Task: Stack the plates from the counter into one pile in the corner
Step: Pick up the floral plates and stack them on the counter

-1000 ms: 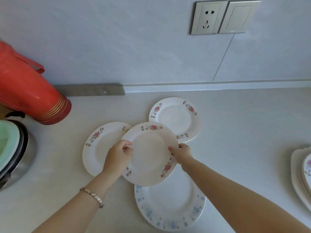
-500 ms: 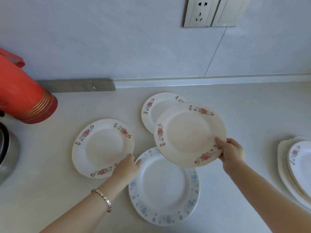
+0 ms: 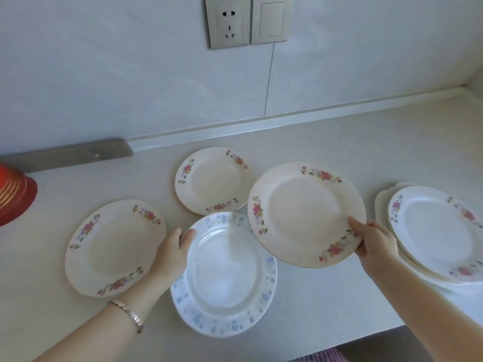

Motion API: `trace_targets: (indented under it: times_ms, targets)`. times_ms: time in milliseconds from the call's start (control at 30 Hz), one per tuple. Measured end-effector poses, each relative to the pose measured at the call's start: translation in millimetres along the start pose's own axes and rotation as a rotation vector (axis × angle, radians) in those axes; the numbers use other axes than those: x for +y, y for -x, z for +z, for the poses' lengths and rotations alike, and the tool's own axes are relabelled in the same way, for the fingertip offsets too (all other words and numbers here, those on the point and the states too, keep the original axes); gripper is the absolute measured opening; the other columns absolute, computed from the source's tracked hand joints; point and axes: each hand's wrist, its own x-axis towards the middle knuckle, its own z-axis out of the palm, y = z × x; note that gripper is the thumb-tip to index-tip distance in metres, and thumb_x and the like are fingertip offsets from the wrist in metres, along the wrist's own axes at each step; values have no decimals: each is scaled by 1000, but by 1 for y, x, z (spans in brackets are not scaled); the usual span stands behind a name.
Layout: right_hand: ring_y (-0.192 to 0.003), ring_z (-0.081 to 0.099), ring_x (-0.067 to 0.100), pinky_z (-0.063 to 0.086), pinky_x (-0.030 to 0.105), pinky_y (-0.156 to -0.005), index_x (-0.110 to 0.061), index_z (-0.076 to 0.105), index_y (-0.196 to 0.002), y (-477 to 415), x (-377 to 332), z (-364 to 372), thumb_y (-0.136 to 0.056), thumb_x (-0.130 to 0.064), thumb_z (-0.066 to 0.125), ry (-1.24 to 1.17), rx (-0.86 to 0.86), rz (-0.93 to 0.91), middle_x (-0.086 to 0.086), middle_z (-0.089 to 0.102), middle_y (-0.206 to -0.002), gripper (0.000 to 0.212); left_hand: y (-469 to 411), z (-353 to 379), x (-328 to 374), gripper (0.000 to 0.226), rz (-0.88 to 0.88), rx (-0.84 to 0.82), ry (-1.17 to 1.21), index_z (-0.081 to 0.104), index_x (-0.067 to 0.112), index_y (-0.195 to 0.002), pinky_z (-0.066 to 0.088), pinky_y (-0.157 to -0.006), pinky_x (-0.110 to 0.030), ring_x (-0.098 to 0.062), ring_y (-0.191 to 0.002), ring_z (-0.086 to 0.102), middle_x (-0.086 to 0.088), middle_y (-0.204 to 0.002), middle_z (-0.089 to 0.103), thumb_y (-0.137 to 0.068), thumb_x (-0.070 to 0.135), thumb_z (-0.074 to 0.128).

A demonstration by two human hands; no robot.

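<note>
My right hand grips the near right rim of a cream plate with red flowers, held above the counter between the middle plates and the pile. The pile of plates sits at the right, near the wall corner. My left hand has thumb and fingers on the left rim of a white plate with blue flowers; whether that plate is lifted I cannot tell. A larger floral plate lies at the left and a smaller floral plate lies behind, near the wall.
A red thermos stands at the far left edge. A grey metal strip runs along the wall base. A socket and switch sit on the wall. The counter's front edge runs close at the lower right.
My right hand has carried the cream floral plate to the right, toward the pile. My left hand let go of that plate and moved onto the blue-flowered plate's left rim.
</note>
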Motion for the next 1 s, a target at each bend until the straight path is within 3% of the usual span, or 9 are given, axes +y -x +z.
trace_targets:
  times_ms: [167,267,367,467,600,700,767,900,1000]
  targets:
    - [-64,48,19,43,32,-64,-14,47,-59,-23,-27,-64,-84,-4,60,-130,10,9,1,57,-57,30,13,22,64,37,42,176,93,35,9,-64,27,-52,-31,-23,-59,34,-5,-59,38,-96,26,45]
    - [-59,47,18,41,32,-61,-16,45,-54,-42,-42,-116,-82,-6,63,-173,87,10,2,52,-59,35,23,51,102,34,6,314,206,44,1,-76,28,-55,-36,-25,-66,40,-6,-62,42,-97,28,42]
    - [-57,52,17,46,28,-53,-15,44,-58,-63,-53,-170,-82,-5,63,-187,157,17,-4,58,-48,32,31,88,141,28,-50,439,297,44,3,-88,35,-72,-37,-23,-82,44,-13,-80,49,-98,29,39]
    - [-64,51,19,51,21,-45,-12,48,-64,-79,-57,-216,-84,-2,59,-174,199,42,5,55,-66,25,35,125,176,31,-110,513,356,39,9,-76,32,-73,-33,-29,-89,48,-13,-92,45,-99,29,36]
    - [-62,50,22,51,20,-42,-10,49,-67,-99,-60,-258,-85,-2,59,-141,227,85,8,60,-55,22,38,166,213,33,-173,586,434,37,9,-77,38,-84,-38,-36,-100,54,-23,-99,53,-99,33,34]
    - [-62,49,22,50,26,-47,-9,49,-68,-111,-62,-270,-85,-2,58,-110,244,105,10,52,-69,20,37,188,233,36,-168,602,465,34,14,-69,34,-73,-31,-22,-86,46,-11,-82,49,-99,35,34]
    - [-62,49,22,50,21,-42,-8,49,-68,-119,-62,-274,-85,-1,58,-107,250,107,10,51,-70,20,37,198,247,41,-165,585,461,26,20,-62,27,-66,-22,-18,-85,41,2,-67,37,-99,34,34]
    - [-60,48,23,48,17,-38,-8,49,-67,-128,-55,-273,-85,-2,59,-110,288,122,10,51,-68,21,31,211,269,39,-137,522,438,29,19,-63,26,-63,-19,-17,-84,41,7,-65,33,-99,32,35]
    - [-61,47,22,44,28,-53,-8,50,-68,-127,-52,-270,-86,-3,57,-72,310,95,9,50,-69,20,23,216,280,35,-94,452,411,33,19,-66,26,-65,-18,-18,-76,42,8,-66,33,-99,32,35]
